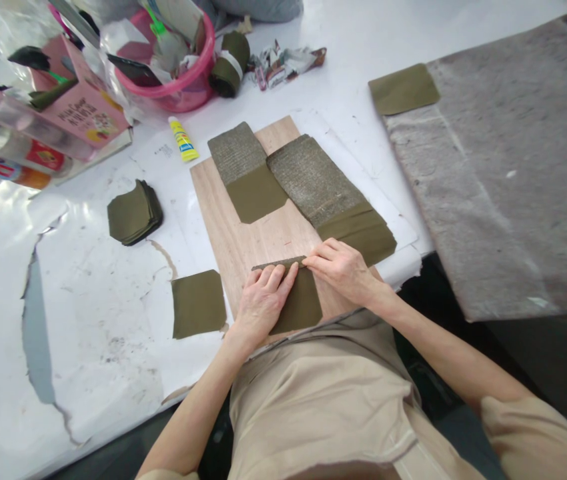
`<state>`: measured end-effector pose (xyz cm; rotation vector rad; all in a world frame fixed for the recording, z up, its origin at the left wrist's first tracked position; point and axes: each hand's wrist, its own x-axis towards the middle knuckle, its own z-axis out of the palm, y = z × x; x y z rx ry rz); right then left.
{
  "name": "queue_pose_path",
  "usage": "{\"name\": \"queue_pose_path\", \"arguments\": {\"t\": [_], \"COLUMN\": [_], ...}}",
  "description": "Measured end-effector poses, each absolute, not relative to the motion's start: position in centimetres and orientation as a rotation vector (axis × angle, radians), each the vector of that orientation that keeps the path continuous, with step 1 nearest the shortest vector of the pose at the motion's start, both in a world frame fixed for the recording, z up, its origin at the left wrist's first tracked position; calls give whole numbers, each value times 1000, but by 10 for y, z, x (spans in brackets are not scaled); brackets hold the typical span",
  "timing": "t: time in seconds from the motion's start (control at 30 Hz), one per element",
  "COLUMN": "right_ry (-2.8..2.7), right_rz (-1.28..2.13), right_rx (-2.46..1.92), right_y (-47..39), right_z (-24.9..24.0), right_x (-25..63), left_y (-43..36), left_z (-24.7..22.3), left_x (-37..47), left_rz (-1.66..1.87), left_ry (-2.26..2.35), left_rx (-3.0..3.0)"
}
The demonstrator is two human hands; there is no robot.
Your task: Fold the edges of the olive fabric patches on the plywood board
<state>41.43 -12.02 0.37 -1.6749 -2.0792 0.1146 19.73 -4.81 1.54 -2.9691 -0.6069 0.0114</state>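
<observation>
An olive-green fabric piece [302, 308] lies on a wooden board [268, 239] close to my body. A narrow strip along its far edge is folded over and shows a grey-speckled underside. My left hand [263, 301] rests on the piece, its fingers stretched over the fold and the index finger apart from the others. At the right end of the fold, my right hand [342, 270] pinches the edge between thumb and fingers. Farther up the board are a small speckled pocket-shaped piece [257, 193] and a larger speckled piece [319, 180], each with a plain olive end.
Left of the board are a single olive piece [198, 305] and a stack of olive pieces [132, 213]. A yellow tube [183, 139], a pink basket [203, 73], a rolled olive strip [230, 65] and a pink box [88, 107] stand behind. A large grey panel [508, 173] lies right.
</observation>
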Motion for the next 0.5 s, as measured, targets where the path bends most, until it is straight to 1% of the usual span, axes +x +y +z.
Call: {"name": "queue_pose_path", "arguments": {"t": [0.5], "right_ry": [-2124], "right_rz": [81], "right_rx": [-1660], "right_y": [-120], "right_z": [2], "right_x": [414], "left_y": [-49], "left_z": [24], "left_x": [202], "left_rz": [139], "left_ry": [-596], "left_rx": [-2926]}}
